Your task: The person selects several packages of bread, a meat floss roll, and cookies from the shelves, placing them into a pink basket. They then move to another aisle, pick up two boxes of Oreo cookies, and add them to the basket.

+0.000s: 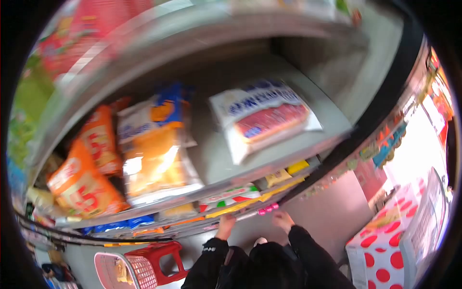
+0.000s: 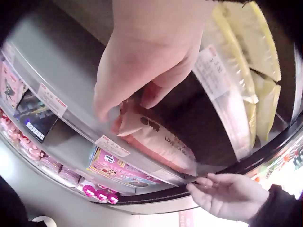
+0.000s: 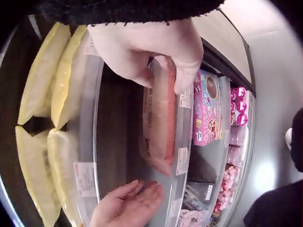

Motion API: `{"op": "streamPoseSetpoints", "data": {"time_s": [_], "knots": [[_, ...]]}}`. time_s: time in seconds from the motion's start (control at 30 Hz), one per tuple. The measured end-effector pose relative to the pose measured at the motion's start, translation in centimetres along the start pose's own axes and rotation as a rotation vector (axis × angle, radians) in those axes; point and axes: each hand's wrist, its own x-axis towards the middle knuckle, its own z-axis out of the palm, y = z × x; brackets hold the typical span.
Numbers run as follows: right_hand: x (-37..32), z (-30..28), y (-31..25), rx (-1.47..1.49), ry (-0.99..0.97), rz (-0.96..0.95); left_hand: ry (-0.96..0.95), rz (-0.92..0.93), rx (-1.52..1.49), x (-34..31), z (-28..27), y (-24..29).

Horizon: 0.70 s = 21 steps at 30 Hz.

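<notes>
On a shelf lies a pink packet with a pale printed label (image 2: 158, 141) (image 3: 158, 118). At the left end of the packet in the left wrist view, my left hand (image 2: 149, 52) (image 3: 128, 205) has thumb and fingers parted; whether they touch it is unclear. My right hand (image 3: 151, 47) (image 2: 232, 196) is at the other end, thumb and fingers apart on either side in the right wrist view, contact also unclear. The head view shows both hands, left (image 1: 225, 226) and right (image 1: 283, 221), low by the shelves; the packet cannot be made out there.
Yellow-edged bags (image 2: 246, 52) stand on a neighbouring shelf; pink boxes (image 3: 207, 111) sit on another. Larger snack bags (image 1: 156, 159) and a white packet (image 1: 267, 118) are on a shelf in the head view. A pink basket (image 1: 139, 269) and a red stool (image 1: 166, 255) stand on the floor.
</notes>
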Motion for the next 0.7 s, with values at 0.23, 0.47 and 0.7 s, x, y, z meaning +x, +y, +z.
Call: {"op": "streamPoseSetpoints", "data": {"time_s": [0.23,0.47,0.7], "knots": [[-10.9,4.8,-7.7,0.016,-0.237,0.215,-0.264,-0.444,0.030,-11.9,-7.9,5.2],[-15.3,15.6,-13.8,-0.024,-0.188,0.078,-0.161,-0.311,-0.044,-20.0,-17.7,9.7],[-18.2,29.1,-16.9,0.001,-0.308,0.016,-0.084,-0.216,-0.107,-26.6,-29.1,9.9]]}}
